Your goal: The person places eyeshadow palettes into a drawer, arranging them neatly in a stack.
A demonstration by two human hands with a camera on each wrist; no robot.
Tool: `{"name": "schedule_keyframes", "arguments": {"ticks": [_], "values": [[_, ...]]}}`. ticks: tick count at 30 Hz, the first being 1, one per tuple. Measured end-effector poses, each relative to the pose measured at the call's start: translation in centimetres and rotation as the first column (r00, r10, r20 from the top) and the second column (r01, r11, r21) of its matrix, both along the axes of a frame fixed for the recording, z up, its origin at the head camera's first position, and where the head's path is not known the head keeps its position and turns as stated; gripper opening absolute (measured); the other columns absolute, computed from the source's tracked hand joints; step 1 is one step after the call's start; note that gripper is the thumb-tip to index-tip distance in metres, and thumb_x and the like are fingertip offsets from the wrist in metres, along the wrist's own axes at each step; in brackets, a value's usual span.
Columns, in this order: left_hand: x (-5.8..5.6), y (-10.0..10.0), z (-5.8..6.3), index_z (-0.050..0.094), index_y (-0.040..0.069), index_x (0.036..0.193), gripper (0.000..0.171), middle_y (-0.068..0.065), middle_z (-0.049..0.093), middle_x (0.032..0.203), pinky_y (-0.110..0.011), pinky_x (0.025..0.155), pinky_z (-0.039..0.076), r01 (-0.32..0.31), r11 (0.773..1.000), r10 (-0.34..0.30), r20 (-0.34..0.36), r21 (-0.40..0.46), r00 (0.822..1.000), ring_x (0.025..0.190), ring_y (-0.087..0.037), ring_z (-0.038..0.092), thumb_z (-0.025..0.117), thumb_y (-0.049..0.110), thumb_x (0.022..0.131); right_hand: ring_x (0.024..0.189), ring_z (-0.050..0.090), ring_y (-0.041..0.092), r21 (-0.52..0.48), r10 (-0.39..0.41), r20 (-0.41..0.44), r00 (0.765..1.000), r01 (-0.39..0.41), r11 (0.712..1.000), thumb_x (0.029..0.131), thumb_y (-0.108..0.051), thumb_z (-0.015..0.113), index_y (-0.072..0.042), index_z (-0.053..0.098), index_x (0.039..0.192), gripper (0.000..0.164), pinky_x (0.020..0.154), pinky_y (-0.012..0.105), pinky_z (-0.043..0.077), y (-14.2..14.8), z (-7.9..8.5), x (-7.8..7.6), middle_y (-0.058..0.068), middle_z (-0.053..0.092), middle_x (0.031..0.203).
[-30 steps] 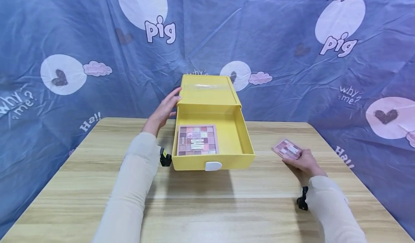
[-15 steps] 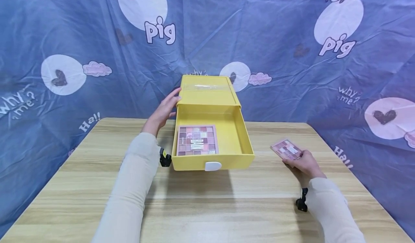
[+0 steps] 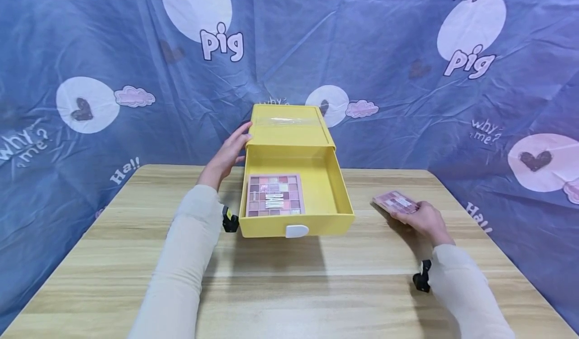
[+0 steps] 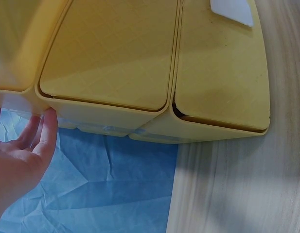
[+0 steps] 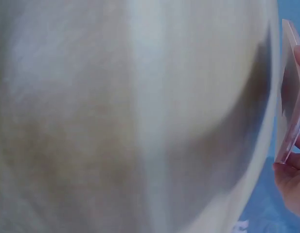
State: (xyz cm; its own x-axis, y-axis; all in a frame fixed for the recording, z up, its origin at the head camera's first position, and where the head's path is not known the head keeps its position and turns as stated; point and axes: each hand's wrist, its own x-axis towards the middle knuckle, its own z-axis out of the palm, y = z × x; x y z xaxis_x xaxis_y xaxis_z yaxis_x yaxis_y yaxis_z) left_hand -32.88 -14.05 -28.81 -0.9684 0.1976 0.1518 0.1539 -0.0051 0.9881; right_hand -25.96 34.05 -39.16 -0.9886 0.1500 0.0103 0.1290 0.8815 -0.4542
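A yellow drawer unit stands at the back of the table, its top drawer pulled out. An eyeshadow palette lies flat in the drawer's left front part. My left hand rests its fingers against the unit's left side; in the left wrist view its fingertips touch the yellow casing. To the right of the unit, my right hand pinches a second, smaller-looking palette by its near right edge, tilted just over the table. The right wrist view shows that palette between thumb and fingers.
The wooden table ends at a blue printed cloth hanging behind and at the sides. A white pull tab juts from the drawer front. Lower drawers of the unit are closed.
My right hand has tipped the palette flatter and shifted it slightly to the left. The left hand and the drawer have stayed where they were.
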Motion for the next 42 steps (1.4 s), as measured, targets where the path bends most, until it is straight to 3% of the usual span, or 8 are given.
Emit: {"name": "schedule_keyframes", "arguments": {"ticks": [10, 13, 18, 23, 26, 30, 34, 42], "values": [[1.1, 0.0, 0.7, 0.022, 0.021, 0.138, 0.053, -0.011, 0.027, 0.135, -0.047, 0.091, 0.024, 0.008, 1.000, -0.008, 0.015, -0.016, 1.000, 0.117, -0.026, 0.030, 0.038, 0.024, 0.088, 0.081, 0.050, 0.040, 0.057, 0.055, -0.114, 0.992, -0.048, 0.997, 0.066, -0.060, 0.059, 0.018, 0.039, 0.113, 0.093, 0.063, 0.044, 0.041, -2.4, 3.0, -0.9, 0.031, 0.050, 0.096], [0.3, -0.1, 0.0, 0.024, 0.024, 0.137, 0.052, -0.009, 0.028, 0.135, -0.048, 0.091, 0.024, 0.008, 1.000, -0.008, 0.014, -0.004, 1.000, 0.117, -0.025, 0.031, 0.040, 0.025, 0.088, 0.082, 0.049, 0.042, 0.085, 0.074, -0.117, 0.990, -0.064, 0.994, 0.067, -0.060, 0.058, 0.018, 0.037, 0.116, 0.094, 0.062, 0.045, 0.040, -2.7, 4.0, -0.9, 0.033, 0.049, 0.098], [0.1, 0.1, -0.3, 0.025, 0.024, 0.137, 0.052, -0.008, 0.029, 0.134, -0.047, 0.091, 0.024, 0.010, 1.000, -0.010, 0.010, 0.006, 1.000, 0.116, -0.024, 0.032, 0.040, 0.026, 0.087, 0.084, 0.049, 0.041, 0.093, 0.088, -0.127, 0.988, -0.076, 0.993, 0.067, -0.060, 0.058, 0.016, 0.036, 0.118, 0.093, 0.062, 0.044, 0.039, -3.2, 5.7, -0.7, 0.032, 0.049, 0.100], [0.2, 0.0, -0.2, 0.025, 0.023, 0.137, 0.052, -0.008, 0.030, 0.134, -0.047, 0.091, 0.024, 0.001, 1.000, -0.001, 0.005, 0.002, 1.000, 0.116, -0.024, 0.032, 0.040, 0.026, 0.087, 0.075, 0.051, 0.033, 0.069, 0.116, -0.206, 0.972, -0.104, 0.992, 0.066, -0.057, 0.061, 0.014, 0.044, 0.112, 0.086, 0.058, 0.039, 0.039, -3.7, 7.2, -0.7, 0.025, 0.054, 0.091], [0.3, 0.0, 0.0, 0.024, 0.023, 0.137, 0.052, -0.009, 0.030, 0.134, -0.047, 0.091, 0.024, 0.008, 1.000, -0.008, 0.014, -0.001, 1.000, 0.117, -0.024, 0.032, 0.040, 0.026, 0.088, 0.075, 0.051, 0.035, 0.091, 0.130, -0.248, 0.960, -0.111, 0.990, 0.066, -0.055, 0.063, 0.015, 0.046, 0.111, 0.085, 0.060, 0.041, 0.039, -3.9, 8.0, -0.7, 0.026, 0.054, 0.090], [1.2, 0.1, 0.8, 0.022, 0.021, 0.138, 0.053, -0.011, 0.028, 0.135, -0.048, 0.092, 0.022, 0.020, 1.000, -0.020, 0.017, -0.001, 1.000, 0.117, -0.025, 0.030, 0.039, 0.024, 0.088, 0.086, 0.047, 0.042, 0.135, 0.133, -0.257, 0.957, -0.101, 0.986, 0.066, -0.056, 0.062, 0.018, 0.041, 0.113, 0.091, 0.068, 0.048, 0.037, -4.3, 9.1, -0.4, 0.032, 0.049, 0.098], [1.9, 0.3, 1.5, 0.021, 0.018, 0.138, 0.054, -0.013, 0.027, 0.135, -0.048, 0.092, 0.021, 0.022, 1.000, -0.022, 0.006, -0.012, 1.000, 0.118, -0.027, 0.029, 0.038, 0.023, 0.087, 0.085, 0.047, 0.042, 0.169, 0.145, -0.251, 0.957, -0.104, 0.980, 0.064, -0.058, 0.062, 0.014, 0.044, 0.112, 0.089, 0.065, 0.048, 0.036, -4.7, 10.3, -0.1, 0.029, 0.051, 0.097], [0.6, 0.1, 0.5, 0.026, 0.024, 0.137, 0.052, -0.009, 0.031, 0.133, -0.046, 0.092, 0.024, -0.003, 1.000, 0.003, 0.032, 0.005, 0.999, 0.116, -0.023, 0.032, 0.041, 0.025, 0.087, 0.078, 0.049, 0.035, 0.184, 0.194, -0.290, 0.937, -0.144, 0.972, 0.063, -0.057, 0.064, 0.010, 0.049, 0.109, 0.083, 0.060, 0.045, 0.036, -5.7, 12.2, 0.3, 0.023, 0.054, 0.091]]}}
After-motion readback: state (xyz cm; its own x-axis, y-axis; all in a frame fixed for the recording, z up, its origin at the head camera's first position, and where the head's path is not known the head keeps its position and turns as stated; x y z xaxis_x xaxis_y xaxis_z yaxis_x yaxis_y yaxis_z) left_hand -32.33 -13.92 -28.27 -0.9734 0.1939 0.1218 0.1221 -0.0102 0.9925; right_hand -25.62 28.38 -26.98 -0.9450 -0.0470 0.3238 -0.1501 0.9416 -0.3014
